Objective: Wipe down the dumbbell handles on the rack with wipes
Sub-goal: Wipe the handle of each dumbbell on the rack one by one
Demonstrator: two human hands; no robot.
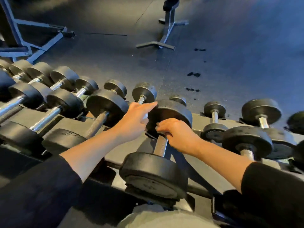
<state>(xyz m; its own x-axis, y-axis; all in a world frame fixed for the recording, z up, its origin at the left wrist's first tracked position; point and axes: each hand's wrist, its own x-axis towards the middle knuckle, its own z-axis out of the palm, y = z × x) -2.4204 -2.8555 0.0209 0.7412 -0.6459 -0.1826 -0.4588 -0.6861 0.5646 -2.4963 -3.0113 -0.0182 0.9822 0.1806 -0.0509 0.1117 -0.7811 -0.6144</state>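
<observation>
Your right hand point(178, 134) curls its grip around the far end of the handle point(160, 146) of the dumbbell point(158, 162) lying mid-rack, near row; whether a wipe sits under the fingers you cannot tell. Your left hand point(134, 120) reaches past with fingers extended, holding nothing visible. Judging by the many other dumbbells along the rack point(197, 120), most handles likely remain to be wiped.

Dumbbells in rows across a rack point(196, 120), running left to right. Both hands at the middle dumbbell point(160, 145): right hand point(176, 134) on its handle, left hand point(134, 120) just left. Bench frame point(164, 37) on floor behind.
</observation>
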